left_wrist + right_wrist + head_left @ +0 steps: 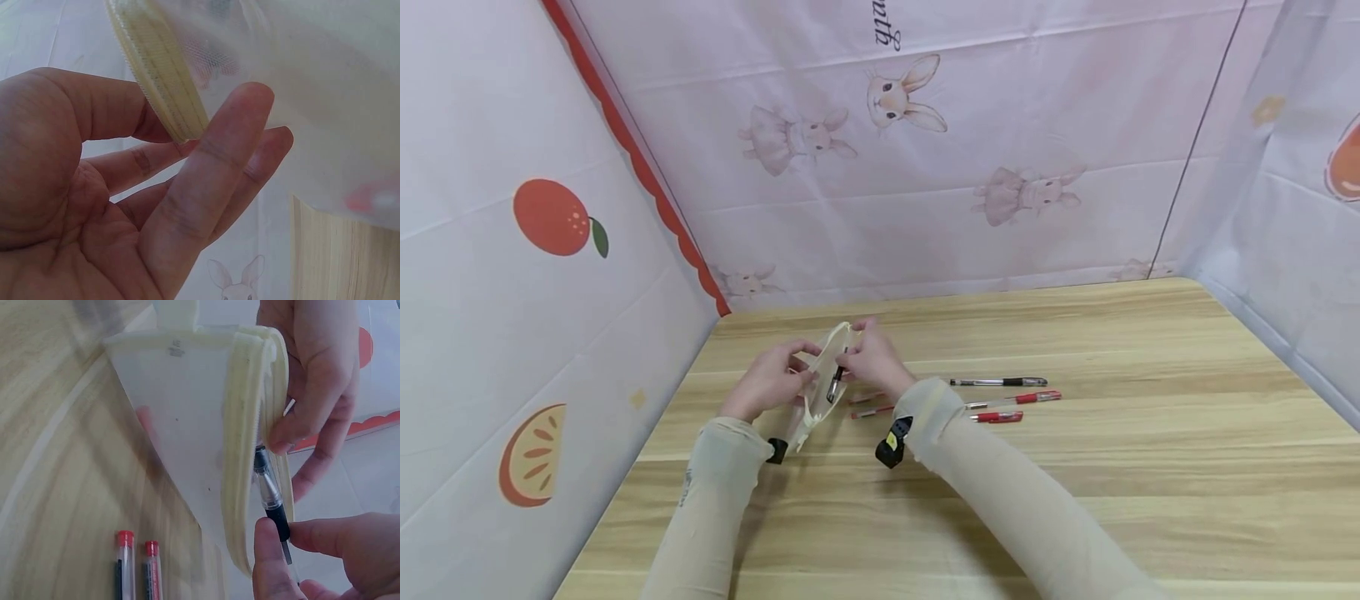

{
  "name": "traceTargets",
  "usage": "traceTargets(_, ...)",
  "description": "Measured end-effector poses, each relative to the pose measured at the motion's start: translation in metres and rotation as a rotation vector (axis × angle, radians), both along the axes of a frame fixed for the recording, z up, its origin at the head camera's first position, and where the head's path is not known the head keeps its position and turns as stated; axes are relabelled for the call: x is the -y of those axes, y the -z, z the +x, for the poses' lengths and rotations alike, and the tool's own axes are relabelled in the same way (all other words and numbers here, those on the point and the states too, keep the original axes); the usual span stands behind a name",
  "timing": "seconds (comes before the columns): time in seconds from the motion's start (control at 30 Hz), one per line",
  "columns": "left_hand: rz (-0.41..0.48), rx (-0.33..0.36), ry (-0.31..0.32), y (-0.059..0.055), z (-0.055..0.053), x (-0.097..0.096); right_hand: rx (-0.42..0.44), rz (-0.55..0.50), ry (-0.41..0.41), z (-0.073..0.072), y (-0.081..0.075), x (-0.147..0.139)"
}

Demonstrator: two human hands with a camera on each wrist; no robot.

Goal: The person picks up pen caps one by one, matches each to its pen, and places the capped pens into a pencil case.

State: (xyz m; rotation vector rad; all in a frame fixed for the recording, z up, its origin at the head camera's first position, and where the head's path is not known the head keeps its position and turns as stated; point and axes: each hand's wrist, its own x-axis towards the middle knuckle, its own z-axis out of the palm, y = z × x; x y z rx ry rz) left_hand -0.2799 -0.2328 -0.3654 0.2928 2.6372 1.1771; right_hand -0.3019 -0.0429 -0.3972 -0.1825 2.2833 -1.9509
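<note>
A translucent zip pouch [181,412] with a cream zipper edge [159,69] stands with its mouth spread apart. My left hand [772,377] grips the zipper edge on the left side, thumb and fingers on either side of it. Between thumb and fingers, my right hand [876,362] pinches a black-and-clear pen [269,487] slanting at the pouch mouth. One end of the pen is inside the opening, as the right wrist view shows. A faint reddish shape shows through the pouch wall.
Right of the pouch on the wooden table [1135,475] lie a black pen [998,382] and several red pens [1033,397], partly hidden by my right hand and sleeve. A printed cloth wall [955,167] rises behind, with others at left and right.
</note>
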Motion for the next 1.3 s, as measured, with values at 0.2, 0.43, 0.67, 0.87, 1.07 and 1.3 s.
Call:
traceTargets(0.2, -0.006, -0.006, -0.002, -0.001, 0.001, 0.001, -0.003, 0.035, -0.021, 0.003, 0.002, 0.005)
traceTargets(0.43, -0.023, -0.013, -0.007, -0.004, 0.002, 0.002, -0.003, 0.074, -0.073, 0.008, -0.002, 0.003)
traceTargets(0.67, -0.026, -0.01, -0.01, -0.005, 0.002, 0.005, -0.016, 0.056, -0.107, 0.008, -0.007, -0.004)
traceTargets(0.87, -0.033, -0.021, -0.004, -0.004, 0.0, 0.006, -0.061, 0.142, -0.164, 0.003, -0.007, -0.02)
traceTargets(1.07, -0.041, -0.034, -0.008, -0.004, 0.0, 0.005, -0.118, 0.263, -0.235, -0.005, -0.006, -0.039)
traceTargets(1.3, -0.036, -0.042, -0.005, -0.003, 0.001, 0.006, -0.312, 0.543, -0.415, -0.006, -0.007, -0.059)
